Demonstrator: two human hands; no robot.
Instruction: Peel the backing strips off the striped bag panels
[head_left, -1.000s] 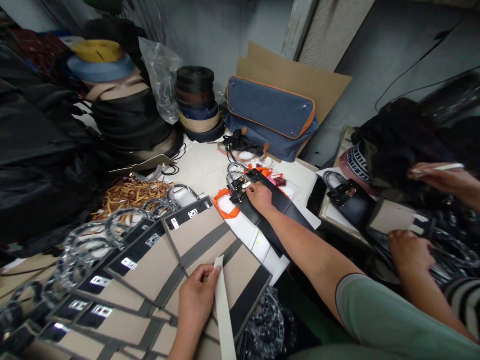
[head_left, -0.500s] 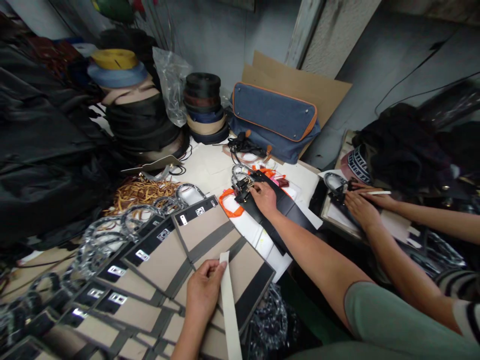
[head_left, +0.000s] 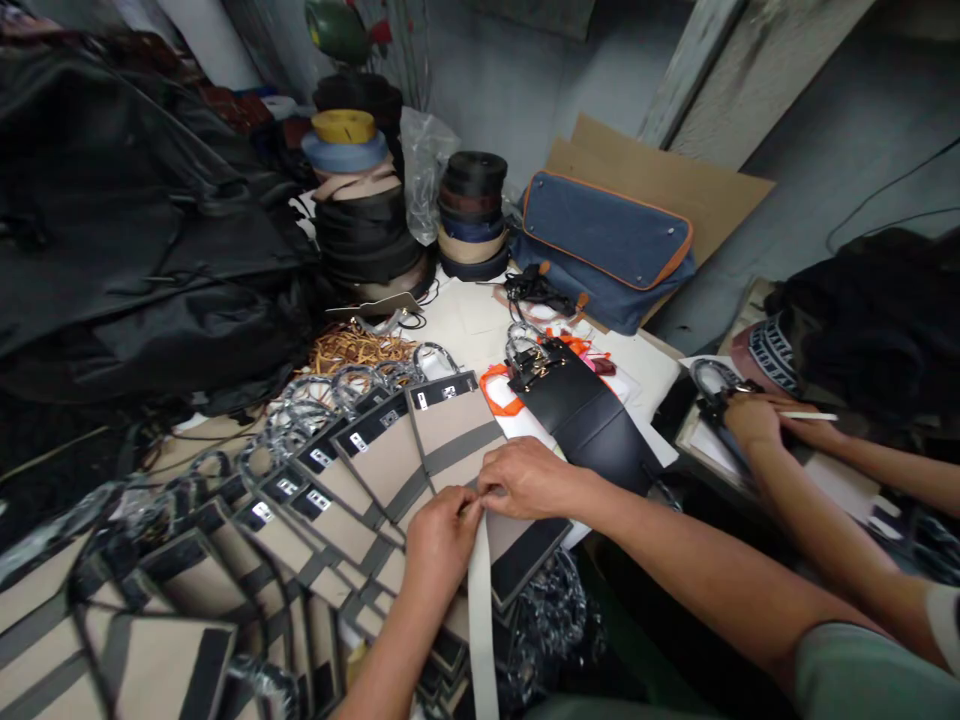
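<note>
Grey wall (head_left: 517,80) rose behind a pale table (head_left: 469,305), where rolls (head_left: 471,215) stood stacked, probably to save room, beside a blue bag (head_left: 607,230) lying with its studded base outward. Cardboard (head_left: 720,200) leaned behind it.

Near the body, panels (head_left: 454,435) overlapped in a fan, likely so that each could be lifted singly and its metal piece show at the upper edge. Wrapped handles (head_left: 352,385) looped out beyond them.

Over the fan was the strip (head_left: 481,610), its upper end at the left hand (head_left: 439,540) and its length hanging toward the body. That hand's thumb and fingers pinched the end, a hold that seemed to leave the rest free. The right hand (head_left: 529,480) met it there, thumb and forefinger pressed together; what lay between them was hidden. Such close fingertips suggested fine control over something thin.

Just beyond, a black bag (head_left: 596,400) lay flat, its handle end away from the body. To the right, a co-worker's hand (head_left: 752,420) rested at another bag's handle, apparently steadying it.
</note>
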